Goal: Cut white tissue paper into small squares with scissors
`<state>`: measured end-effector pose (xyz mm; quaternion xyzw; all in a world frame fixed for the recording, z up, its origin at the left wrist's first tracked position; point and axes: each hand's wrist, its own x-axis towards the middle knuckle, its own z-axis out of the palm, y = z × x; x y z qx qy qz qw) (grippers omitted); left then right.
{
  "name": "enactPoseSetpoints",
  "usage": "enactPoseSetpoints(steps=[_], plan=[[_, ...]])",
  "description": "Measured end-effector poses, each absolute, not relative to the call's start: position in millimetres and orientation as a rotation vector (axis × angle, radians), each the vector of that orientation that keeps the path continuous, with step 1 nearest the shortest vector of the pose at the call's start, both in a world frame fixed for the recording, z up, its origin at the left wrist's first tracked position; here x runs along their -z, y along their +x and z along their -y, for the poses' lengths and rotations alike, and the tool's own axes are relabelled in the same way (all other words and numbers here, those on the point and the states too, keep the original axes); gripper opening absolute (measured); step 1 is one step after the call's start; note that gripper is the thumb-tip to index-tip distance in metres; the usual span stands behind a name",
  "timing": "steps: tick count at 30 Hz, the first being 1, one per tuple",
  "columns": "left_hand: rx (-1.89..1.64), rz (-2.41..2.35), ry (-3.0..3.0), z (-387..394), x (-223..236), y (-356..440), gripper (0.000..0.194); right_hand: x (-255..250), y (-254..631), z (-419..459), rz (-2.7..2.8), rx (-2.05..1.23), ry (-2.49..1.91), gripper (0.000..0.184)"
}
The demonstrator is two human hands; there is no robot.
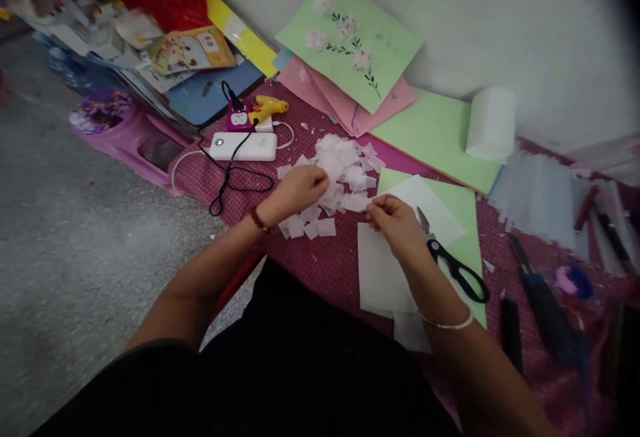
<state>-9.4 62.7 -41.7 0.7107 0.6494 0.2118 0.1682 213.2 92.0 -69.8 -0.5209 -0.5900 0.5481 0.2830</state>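
A loose pile of small white tissue-paper pieces [336, 152] lies on the red checked tablecloth [315, 270]. At the pile's left side is my left hand [303, 190], fingers curled and thumb against them; whatever they pinch is hidden. My right hand [393, 220] pinches a piece of tissue paper [356, 203] by its right end at the pile's right edge. Beneath the right wrist lie white sheets [380, 270] over light green paper [473, 223]. Black-handled scissors [453, 263] rest on these sheets, just right of my right hand.
A white power bank [245, 147] with cables and a yellow hot glue gun [270, 109] sit left of the pile. Behind stands a green card with paper flowers [360, 43], beside a white paper roll [493, 123]. Glue sticks [533, 197] and a utility knife [545, 310] lie right.
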Motion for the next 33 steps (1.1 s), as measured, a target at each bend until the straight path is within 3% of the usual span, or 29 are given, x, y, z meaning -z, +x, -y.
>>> enactPoseSetpoints(steps=[3, 6, 13, 22, 27, 33], plan=[[-0.543, -1.973, 2.235, -59, 38, -9, 0.028, 71, 222, -102, 1.859, -1.241, -1.45, 0.02], [-0.436, -1.936, 2.264, -36, 38, 2, 0.018, 65, 229, -91, 1.999, -1.148, -1.429, 0.023], [-0.226, -1.732, 2.22, -16, 61, 14, 0.009, 58, 221, -51, 1.986, -1.412, -1.323, 0.018], [-0.638, -1.616, 2.125, -3, 38, 28, 0.009, 57, 209, -27, 1.625, -1.759, -1.266, 0.012], [-0.693, -1.611, 2.262, 9, 38, 36, 0.008, 49, 208, -22, 1.256, -2.043, -1.148, 0.024], [-0.752, -1.593, 2.17, 10, 40, 41, 0.01, 50, 205, -24, 1.173, -2.022, -1.231, 0.021]])
